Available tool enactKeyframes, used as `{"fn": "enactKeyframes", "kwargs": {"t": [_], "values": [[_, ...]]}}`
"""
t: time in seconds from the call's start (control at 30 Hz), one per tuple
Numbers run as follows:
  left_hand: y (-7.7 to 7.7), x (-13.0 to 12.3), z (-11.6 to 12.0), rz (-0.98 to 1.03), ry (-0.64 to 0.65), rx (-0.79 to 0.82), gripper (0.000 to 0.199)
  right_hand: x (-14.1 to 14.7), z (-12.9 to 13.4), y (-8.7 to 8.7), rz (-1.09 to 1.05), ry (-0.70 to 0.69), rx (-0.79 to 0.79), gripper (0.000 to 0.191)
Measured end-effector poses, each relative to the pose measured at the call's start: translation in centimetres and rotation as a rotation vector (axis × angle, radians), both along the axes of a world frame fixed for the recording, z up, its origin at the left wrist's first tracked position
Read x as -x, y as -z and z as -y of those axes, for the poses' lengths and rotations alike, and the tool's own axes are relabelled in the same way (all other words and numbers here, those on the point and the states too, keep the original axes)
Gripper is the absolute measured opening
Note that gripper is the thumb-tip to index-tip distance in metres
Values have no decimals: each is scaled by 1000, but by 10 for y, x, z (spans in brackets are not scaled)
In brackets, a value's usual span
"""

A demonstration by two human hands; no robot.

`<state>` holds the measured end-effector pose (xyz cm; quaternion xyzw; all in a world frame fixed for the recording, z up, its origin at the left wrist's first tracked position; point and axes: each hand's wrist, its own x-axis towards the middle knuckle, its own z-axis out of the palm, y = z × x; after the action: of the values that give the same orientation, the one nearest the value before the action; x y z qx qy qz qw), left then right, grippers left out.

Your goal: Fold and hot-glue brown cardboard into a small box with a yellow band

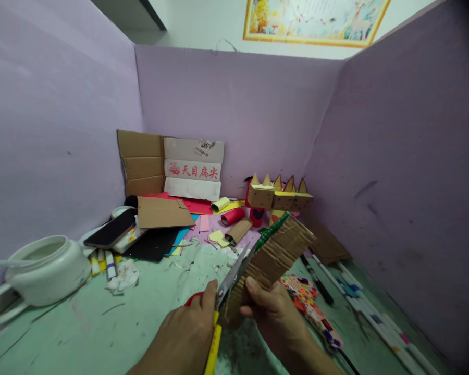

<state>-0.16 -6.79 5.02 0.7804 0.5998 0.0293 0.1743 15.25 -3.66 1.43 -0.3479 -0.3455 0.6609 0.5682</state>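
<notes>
My left hand (189, 328) is closed on a pair of scissors (230, 284) with red and yellow handles. Their blades are parted and lie along the left edge of a corrugated cardboard piece (281, 247). Green colour covers part of that edge, near the top. In my right hand (275, 312) the cardboard is pinched at its lower end, thumb on the ribbed face, held tilted above the table. Whether the blades bite into the cardboard I cannot tell.
On the left stands a white pot (49, 273); behind it lie a phone (111, 228) and a cardboard sheet (164, 212). Paper rolls (232, 216) and cardboard figures with pointed tops (279, 198) stand at the back. Markers (371, 307) lie right. Purple walls (234, 104) enclose the table.
</notes>
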Motion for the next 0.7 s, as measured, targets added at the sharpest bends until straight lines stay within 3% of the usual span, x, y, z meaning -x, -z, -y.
{"fn": "enactKeyframes", "kwargs": {"t": [0.1, 0.3, 0.4, 0.5, 0.6, 0.7], "values": [[-4, -2, -1, -99, 12, 114, 83, 0, -1, 1, -5, 25, 7, 54], [8, -1, -3, -9, -9, 68, 78, 1, -3, 2, -1, 21, 19, 59], [18, 0, -2, 73, 0, 52, 73, 1, -3, 0, 3, 30, 47, 58], [24, 4, -6, 289, 29, 50, 65, -1, -5, -2, -7, 57, 105, 52], [21, 19, -21, 451, 11, -18, 39, -5, -11, -4, -38, 61, 163, 43], [12, 44, -48, 250, -141, -134, 35, -9, -17, -4, -64, 82, 200, 38]]}}
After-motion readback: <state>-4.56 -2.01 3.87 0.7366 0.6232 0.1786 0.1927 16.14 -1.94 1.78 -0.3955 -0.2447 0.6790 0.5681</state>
